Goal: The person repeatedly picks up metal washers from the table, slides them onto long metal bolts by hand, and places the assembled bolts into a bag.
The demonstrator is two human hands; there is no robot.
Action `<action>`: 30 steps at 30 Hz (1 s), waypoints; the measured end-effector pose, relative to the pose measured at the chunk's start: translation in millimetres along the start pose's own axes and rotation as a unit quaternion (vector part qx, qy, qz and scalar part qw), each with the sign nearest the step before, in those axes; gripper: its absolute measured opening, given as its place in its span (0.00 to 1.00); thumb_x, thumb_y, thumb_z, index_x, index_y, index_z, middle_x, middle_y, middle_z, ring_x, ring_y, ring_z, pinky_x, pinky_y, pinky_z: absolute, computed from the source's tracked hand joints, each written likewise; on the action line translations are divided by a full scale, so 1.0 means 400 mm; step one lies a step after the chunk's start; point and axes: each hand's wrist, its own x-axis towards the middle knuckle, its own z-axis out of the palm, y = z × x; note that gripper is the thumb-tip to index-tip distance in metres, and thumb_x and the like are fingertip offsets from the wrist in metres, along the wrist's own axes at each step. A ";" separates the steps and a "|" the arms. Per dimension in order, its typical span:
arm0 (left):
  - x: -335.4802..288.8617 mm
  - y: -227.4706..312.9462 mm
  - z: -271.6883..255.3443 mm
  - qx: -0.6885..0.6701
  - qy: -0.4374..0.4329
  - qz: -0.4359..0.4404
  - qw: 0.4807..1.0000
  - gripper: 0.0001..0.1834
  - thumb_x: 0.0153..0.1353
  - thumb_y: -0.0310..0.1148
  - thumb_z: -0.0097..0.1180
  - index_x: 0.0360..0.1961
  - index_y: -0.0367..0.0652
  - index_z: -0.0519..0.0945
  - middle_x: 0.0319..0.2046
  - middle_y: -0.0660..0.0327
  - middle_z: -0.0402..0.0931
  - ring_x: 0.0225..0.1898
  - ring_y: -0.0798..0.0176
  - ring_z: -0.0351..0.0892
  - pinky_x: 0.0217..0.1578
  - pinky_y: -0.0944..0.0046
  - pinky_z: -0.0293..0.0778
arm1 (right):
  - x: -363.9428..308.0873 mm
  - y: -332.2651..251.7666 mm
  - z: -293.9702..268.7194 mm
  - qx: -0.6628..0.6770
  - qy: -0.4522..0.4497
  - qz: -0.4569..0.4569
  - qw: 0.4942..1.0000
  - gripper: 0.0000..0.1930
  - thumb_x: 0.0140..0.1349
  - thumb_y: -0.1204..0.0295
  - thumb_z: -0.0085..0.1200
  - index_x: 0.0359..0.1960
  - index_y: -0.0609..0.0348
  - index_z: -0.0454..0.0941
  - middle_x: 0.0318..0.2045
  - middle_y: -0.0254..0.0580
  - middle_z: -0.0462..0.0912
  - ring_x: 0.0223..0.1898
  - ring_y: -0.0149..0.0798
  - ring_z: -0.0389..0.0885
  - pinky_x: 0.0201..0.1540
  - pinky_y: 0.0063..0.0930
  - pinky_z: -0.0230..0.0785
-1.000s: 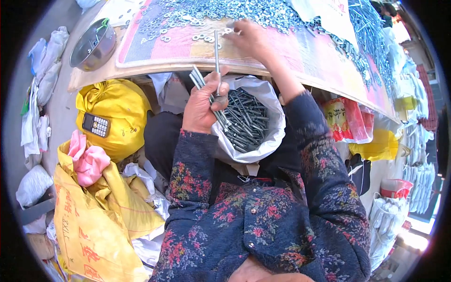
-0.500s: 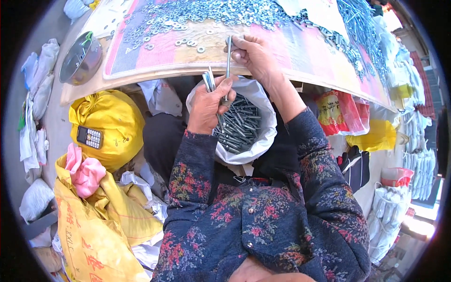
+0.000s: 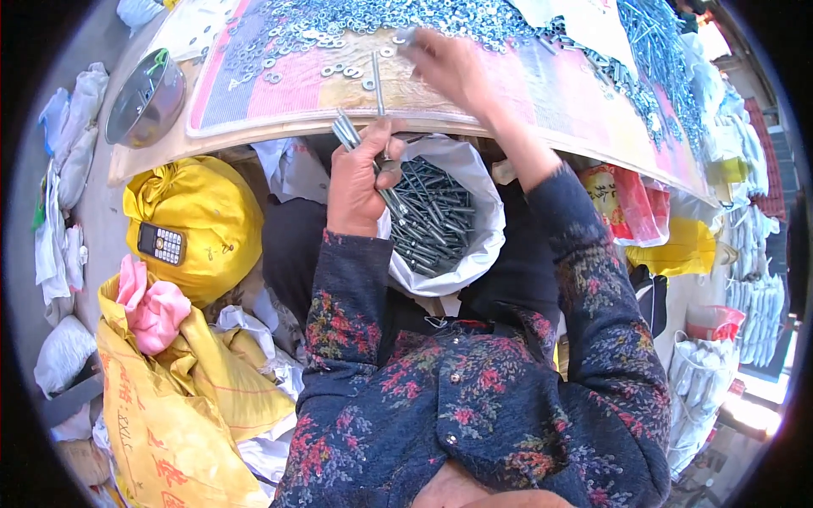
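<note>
Table (image 3: 254, 138): bare mat (image 3: 296, 103) between washers (image 3: 339, 70) and front edge; bowl (image 3: 144, 114) near front left corner.
Left hand (image 3: 360, 182): just off front edge, fingers closed round several bolts (image 3: 345, 129), one jutting up alone.
Right hand (image 3: 449, 68): over mat near washers; blurred, grip cannot be told.
Bolts: slim, straight, silvery; darker ones lie in white bag (image 3: 485, 261).

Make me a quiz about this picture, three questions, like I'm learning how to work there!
1. True or false: the phone lies on a yellow bag.

2. What does the left hand hold?
A) a bowl
B) bolts
C) a pink cloth

3. Fill in the gap: the blurred right hand is near the small, flat, ring-shaped ____ on the table.

Key: 1 true; 2 B; 3 washers.
</note>
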 end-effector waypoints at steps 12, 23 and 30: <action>-0.006 -0.032 0.021 0.129 -0.012 0.015 0.991 0.12 0.62 0.34 0.56 0.38 0.34 0.79 0.20 0.66 0.72 0.13 0.80 0.60 0.11 0.81 0.51 | 0.067 0.111 0.030 -0.091 0.090 0.032 0.991 0.13 0.56 0.63 0.54 0.33 0.61 0.80 0.28 0.58 0.80 0.34 0.57 0.80 0.39 0.44 0.71; -0.026 -0.073 0.053 0.224 -0.095 -0.019 0.970 0.14 0.61 0.37 0.57 0.38 0.35 0.79 0.19 0.67 0.70 0.15 0.79 0.57 0.14 0.78 0.48 | -0.130 0.026 -0.060 0.361 0.077 0.134 0.920 0.12 0.65 0.67 0.51 0.27 0.61 0.77 0.18 0.33 0.77 0.21 0.23 0.73 0.25 0.18 0.64; -0.019 -0.103 0.050 0.202 -0.086 -0.051 0.974 0.12 0.59 0.35 0.59 0.37 0.35 0.79 0.20 0.66 0.71 0.15 0.79 0.58 0.13 0.79 0.50 | -0.168 0.021 -0.069 0.297 0.139 0.094 0.940 0.10 0.64 0.69 0.53 0.26 0.61 0.76 0.18 0.33 0.78 0.17 0.22 0.71 0.23 0.19 0.63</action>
